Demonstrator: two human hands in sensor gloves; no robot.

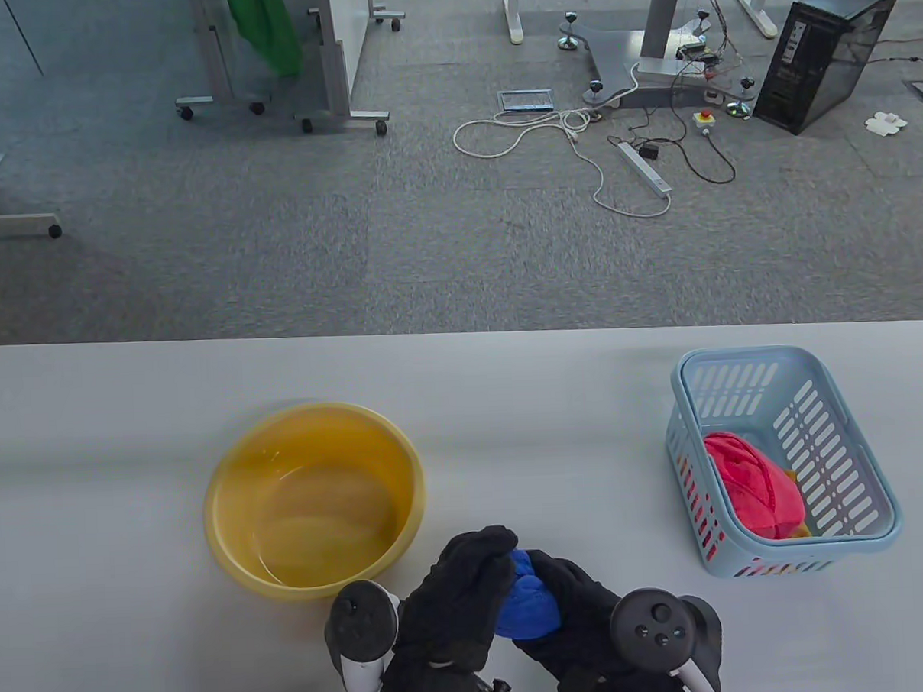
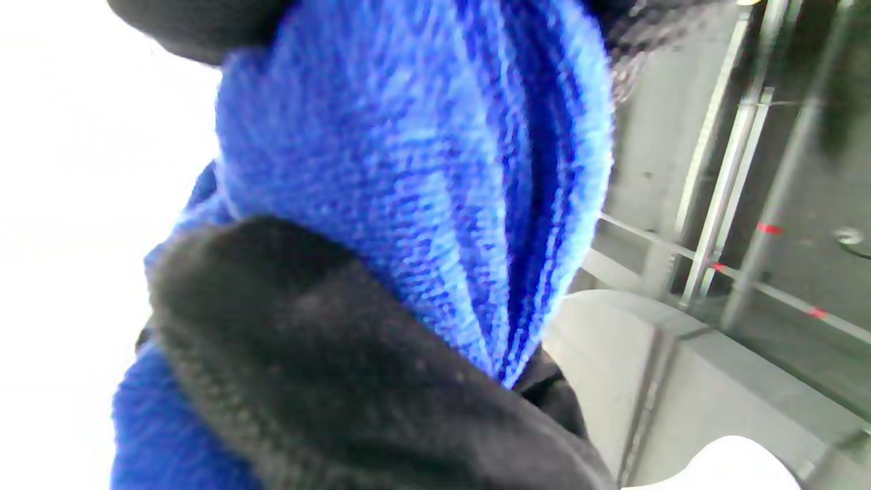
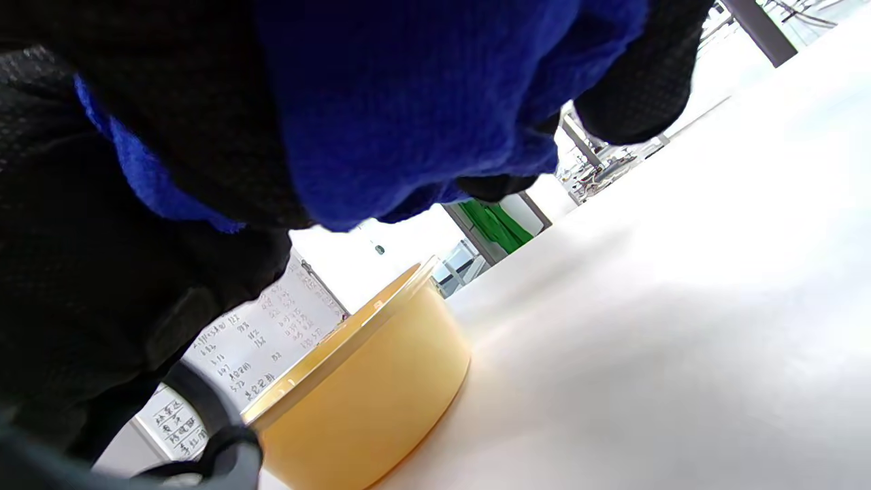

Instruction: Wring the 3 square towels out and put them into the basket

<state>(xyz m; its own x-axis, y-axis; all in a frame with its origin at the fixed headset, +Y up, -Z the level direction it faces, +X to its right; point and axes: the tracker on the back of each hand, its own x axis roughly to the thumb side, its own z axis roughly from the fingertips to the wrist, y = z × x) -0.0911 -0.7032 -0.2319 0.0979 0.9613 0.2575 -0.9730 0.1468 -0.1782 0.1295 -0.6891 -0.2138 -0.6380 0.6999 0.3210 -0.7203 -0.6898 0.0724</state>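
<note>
A bunched blue towel [image 1: 528, 607] is gripped between both black-gloved hands near the table's front edge, just right of the yellow basin [image 1: 314, 499]. My left hand [image 1: 461, 591] curls over its left side, my right hand [image 1: 576, 608] wraps its right side. The left wrist view is filled by the blue towel [image 2: 422, 177] with a gloved finger across it. In the right wrist view the blue towel [image 3: 422, 102] hangs above the table beside the basin [image 3: 367, 388]. A pink towel [image 1: 751, 486] lies in the light blue basket [image 1: 856, 451], with an orange scrap beside it.
The yellow basin holds a little water and no towel. The basket stands at the table's right side. Beyond the table's far edge lie carpet, cables, a power strip [image 1: 645, 170] and a computer tower [image 1: 827, 51].
</note>
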